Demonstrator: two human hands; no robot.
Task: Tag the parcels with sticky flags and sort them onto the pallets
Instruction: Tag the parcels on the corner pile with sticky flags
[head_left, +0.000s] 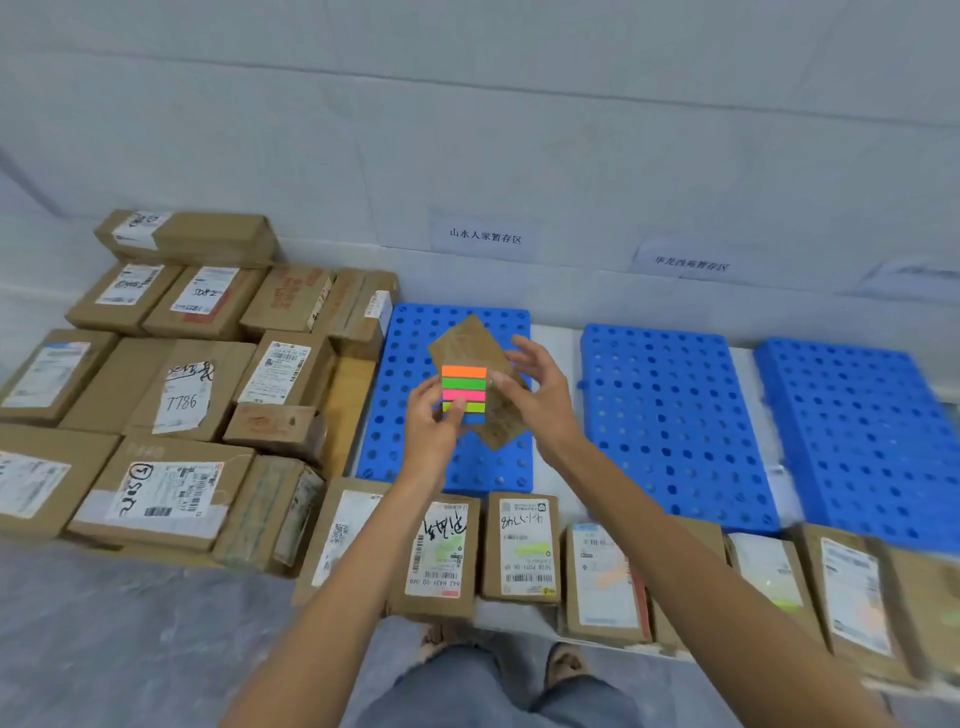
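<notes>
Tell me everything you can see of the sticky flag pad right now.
The sticky flag pad is a small block of five coloured strips, top to bottom: orange, green, pink, yellow-green, blue. A brown, card-like cover sticks out behind it, tilted like a diamond. The pad is held in the air facing the camera, in front of the leftmost blue pallet. The left hand pinches its lower left, thumb over the lower strips. The right hand touches the cover's right edge; its grip is unclear.

Piled parcels (171, 395) lie left of seemingly three pallets (670, 395), a parcel row (524, 551) before them.
</notes>
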